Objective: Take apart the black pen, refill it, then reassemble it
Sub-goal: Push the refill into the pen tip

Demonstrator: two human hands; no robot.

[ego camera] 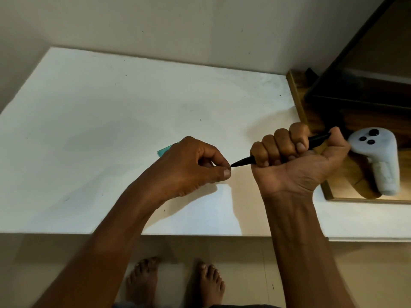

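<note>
The black pen (243, 161) lies nearly level above the white table (111, 107), its pointed tip facing left. My right hand (293, 156) grips its barrel in a fist, and the pen's back end sticks out past the thumb at the upper right. My left hand (195, 165) pinches at the pen's tip with thumb and forefinger; whatever sits between those fingertips is too small to make out. A teal object (163, 150) lies on the table behind my left hand, mostly hidden by it.
A white handheld controller (375, 161) rests on a wooden surface (311, 103) to the right of the table. A dark framed panel (355, 85) stands behind it. A wall runs along the table's far edge. Bare feet (175, 281) stand on the floor below the near edge.
</note>
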